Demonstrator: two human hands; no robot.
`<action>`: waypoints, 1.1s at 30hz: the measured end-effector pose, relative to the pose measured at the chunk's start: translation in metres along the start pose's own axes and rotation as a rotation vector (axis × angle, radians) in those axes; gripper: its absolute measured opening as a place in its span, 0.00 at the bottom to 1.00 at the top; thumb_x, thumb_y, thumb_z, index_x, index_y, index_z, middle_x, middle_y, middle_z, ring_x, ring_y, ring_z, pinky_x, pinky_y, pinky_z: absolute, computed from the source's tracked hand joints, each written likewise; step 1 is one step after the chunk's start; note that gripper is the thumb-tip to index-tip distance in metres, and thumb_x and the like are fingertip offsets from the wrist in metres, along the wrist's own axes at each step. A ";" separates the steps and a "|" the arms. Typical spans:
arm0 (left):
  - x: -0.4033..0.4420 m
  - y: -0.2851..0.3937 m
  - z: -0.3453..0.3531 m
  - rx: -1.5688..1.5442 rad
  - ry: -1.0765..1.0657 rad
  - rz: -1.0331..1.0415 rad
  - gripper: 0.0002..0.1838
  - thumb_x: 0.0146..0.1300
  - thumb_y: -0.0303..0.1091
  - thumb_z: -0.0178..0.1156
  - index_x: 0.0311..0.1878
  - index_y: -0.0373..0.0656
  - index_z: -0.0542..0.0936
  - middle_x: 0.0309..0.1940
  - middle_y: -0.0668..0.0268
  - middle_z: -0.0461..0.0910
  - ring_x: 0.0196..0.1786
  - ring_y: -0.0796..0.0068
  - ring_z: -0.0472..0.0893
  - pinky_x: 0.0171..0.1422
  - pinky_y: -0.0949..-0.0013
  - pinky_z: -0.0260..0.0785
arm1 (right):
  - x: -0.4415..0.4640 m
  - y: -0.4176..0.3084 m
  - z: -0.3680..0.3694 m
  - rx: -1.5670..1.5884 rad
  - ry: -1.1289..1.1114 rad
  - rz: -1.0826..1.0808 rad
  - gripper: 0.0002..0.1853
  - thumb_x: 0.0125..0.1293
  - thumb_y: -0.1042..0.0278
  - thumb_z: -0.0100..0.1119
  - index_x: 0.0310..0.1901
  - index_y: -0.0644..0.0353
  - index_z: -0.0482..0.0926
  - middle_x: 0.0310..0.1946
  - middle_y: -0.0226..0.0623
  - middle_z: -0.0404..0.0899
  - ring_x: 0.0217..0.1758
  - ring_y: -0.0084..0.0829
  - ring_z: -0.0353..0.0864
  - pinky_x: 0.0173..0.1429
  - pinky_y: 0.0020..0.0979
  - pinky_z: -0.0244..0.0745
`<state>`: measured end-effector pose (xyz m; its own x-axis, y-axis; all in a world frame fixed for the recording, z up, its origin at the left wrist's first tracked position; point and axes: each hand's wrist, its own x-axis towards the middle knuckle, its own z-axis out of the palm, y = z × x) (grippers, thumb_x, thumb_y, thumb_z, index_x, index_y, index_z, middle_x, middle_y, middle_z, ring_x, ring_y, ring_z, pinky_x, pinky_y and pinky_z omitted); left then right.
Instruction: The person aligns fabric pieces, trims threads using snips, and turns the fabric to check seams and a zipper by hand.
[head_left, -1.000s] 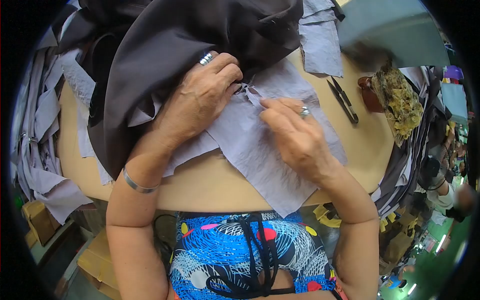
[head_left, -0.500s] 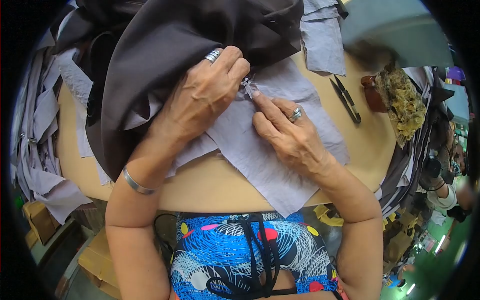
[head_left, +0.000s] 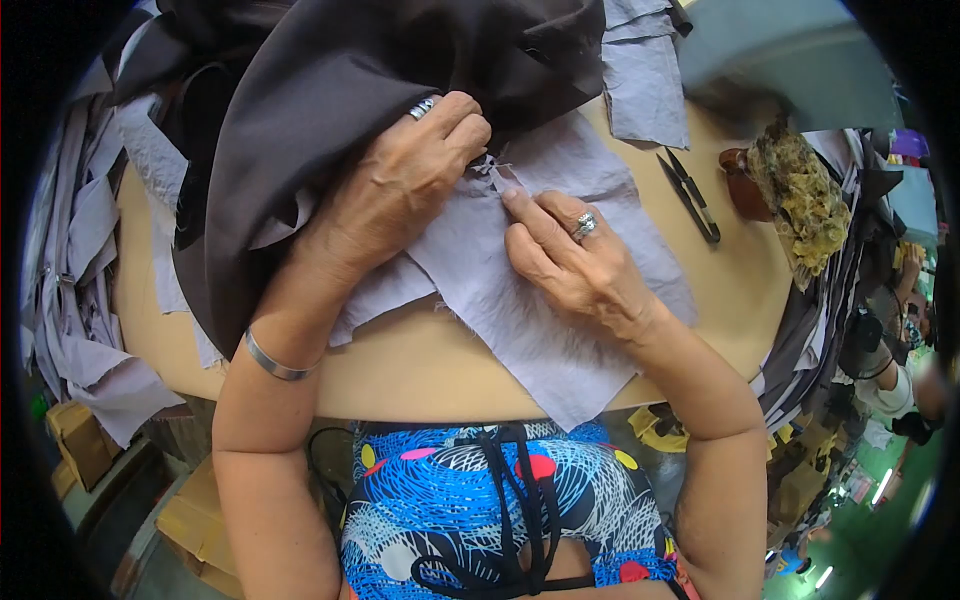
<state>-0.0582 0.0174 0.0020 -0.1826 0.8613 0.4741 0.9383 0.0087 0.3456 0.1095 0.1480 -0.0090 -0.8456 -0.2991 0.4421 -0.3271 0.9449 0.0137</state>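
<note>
A large piece of dark fabric is bunched over the upper left of the table. My left hand is closed on its edge, fingertips turned under and partly hidden. Beneath lies grey cloth, its corner hanging over the table's front edge. Between my hands is a small tuft of frayed grey cloth and threads. My right hand is just right of the tuft, thumb and index finger closed together at a strip of it. To the right rest black thread snips.
The pale table has a brown pot with yellowish threads at its right. Grey cloth strips hang on the left. Folded grey cloth lies at the back. Cardboard boxes stand below left. Another person's arm shows far right.
My right hand has moved slightly left and up from its first position. My left hand rose, then came down a little, still at the dark fabric.
</note>
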 end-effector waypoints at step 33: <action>0.003 0.008 -0.016 0.099 -0.059 0.005 0.08 0.53 0.21 0.57 0.38 0.35 0.74 0.39 0.59 0.75 0.43 0.60 0.78 0.45 0.61 0.71 | 0.006 0.004 -0.001 0.294 0.017 0.171 0.14 0.52 0.76 0.56 0.43 0.63 0.73 0.51 0.45 0.76 0.49 0.42 0.74 0.55 0.37 0.70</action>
<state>-0.0558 0.0115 0.0195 -0.1633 0.8899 0.4260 0.9642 0.0524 0.2600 0.1030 0.1503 -0.0057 -0.8922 -0.1352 0.4309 -0.2911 0.9016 -0.3200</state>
